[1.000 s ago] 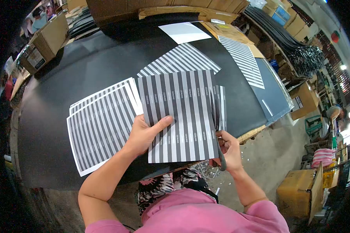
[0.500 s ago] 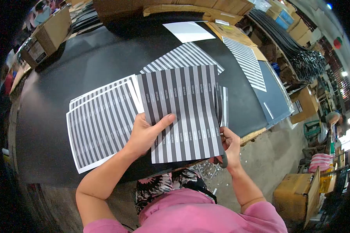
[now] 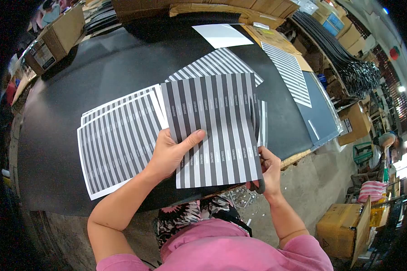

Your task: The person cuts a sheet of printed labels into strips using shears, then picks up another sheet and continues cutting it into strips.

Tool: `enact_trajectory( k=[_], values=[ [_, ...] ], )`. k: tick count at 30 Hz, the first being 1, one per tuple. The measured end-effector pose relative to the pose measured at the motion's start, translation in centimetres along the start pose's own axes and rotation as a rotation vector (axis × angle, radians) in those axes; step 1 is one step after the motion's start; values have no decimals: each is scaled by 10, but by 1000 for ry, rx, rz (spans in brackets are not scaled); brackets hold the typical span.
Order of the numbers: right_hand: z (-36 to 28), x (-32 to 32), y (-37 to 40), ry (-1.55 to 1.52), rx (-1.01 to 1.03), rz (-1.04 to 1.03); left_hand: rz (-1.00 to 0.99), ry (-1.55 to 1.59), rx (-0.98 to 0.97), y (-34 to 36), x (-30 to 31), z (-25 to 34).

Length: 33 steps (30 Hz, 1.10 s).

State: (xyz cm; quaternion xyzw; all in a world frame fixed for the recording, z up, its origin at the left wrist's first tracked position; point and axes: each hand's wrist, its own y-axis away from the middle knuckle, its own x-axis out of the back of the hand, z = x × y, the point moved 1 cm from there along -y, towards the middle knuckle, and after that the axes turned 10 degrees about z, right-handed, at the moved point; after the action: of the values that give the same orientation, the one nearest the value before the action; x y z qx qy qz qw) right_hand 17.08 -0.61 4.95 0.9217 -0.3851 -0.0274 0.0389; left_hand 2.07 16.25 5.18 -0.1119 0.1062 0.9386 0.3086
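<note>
A sheet with dark and light grey stripes (image 3: 215, 131), printed with small words such as "GENUINE", is held up over the table edge. My left hand (image 3: 172, 151) pinches it at the left, thumb on the front and fingers behind. At its lower right edge, my right hand (image 3: 270, 171) is closed around the dark-and-red handles of scissors (image 3: 257, 185); the blades are hidden behind the sheet. To the left lies a stack of striped sheets with white borders (image 3: 117, 149). Another striped sheet (image 3: 219, 65) lies behind the held one.
The black tabletop (image 3: 108, 63) carries a white sheet (image 3: 222, 35) and a striped sheet (image 3: 287, 72) at the back right. Cardboard boxes (image 3: 54, 38) stand along the far side. White scraps (image 3: 242, 198) litter the floor below. A carton (image 3: 339, 228) stands at lower right.
The held sheet has tilted slightly and its lower right part bends a little differently. Both hands keep their grip in nearly the same place. The view has shifted slightly.
</note>
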Motion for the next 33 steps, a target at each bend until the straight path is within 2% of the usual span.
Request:
enact_trajectory(
  k=[33],
  values=[
    [3,-2,-12,76,-31,18,-3,43,23,-1,0,0]
  ],
)
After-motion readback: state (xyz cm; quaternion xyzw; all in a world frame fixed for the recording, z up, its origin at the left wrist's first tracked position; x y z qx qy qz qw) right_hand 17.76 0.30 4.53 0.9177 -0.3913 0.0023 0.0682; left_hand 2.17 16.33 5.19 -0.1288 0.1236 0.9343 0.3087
